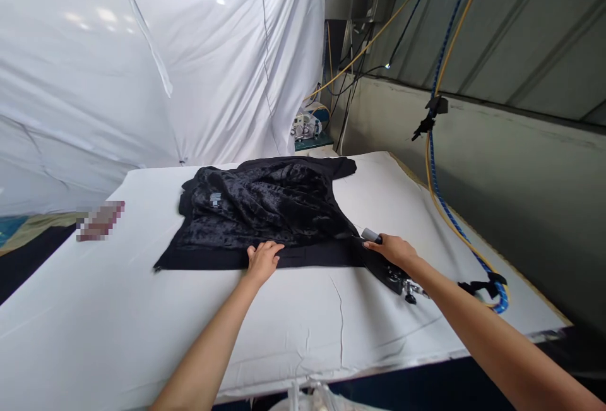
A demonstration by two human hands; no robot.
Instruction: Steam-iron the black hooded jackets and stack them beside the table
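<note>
A black garment with a shiny velvet-like face and a plain dark border (pixel 269 209) lies on the white-covered table, with a small pale label (pixel 216 200) near its left side. My left hand (pixel 264 259) rests on the near border with fingers spread and pressing the cloth. At the garment's right end, my right hand (pixel 392 250) is wrapped round the handle of a dark steam iron (pixel 386 275). A grey end of the handle sticks out past my fingers, and metal fittings show at the iron's rear. Its soleplate is hidden.
The iron's blue and yellow hoses (pixel 432 146) hang on the right, looping down to the white table (pixel 293 316). White sheeting (pixel 156 70) closes off the back left. A blurred reddish item (pixel 101 221) lies at the table's left edge. Machinery (pixel 307 127) stands behind.
</note>
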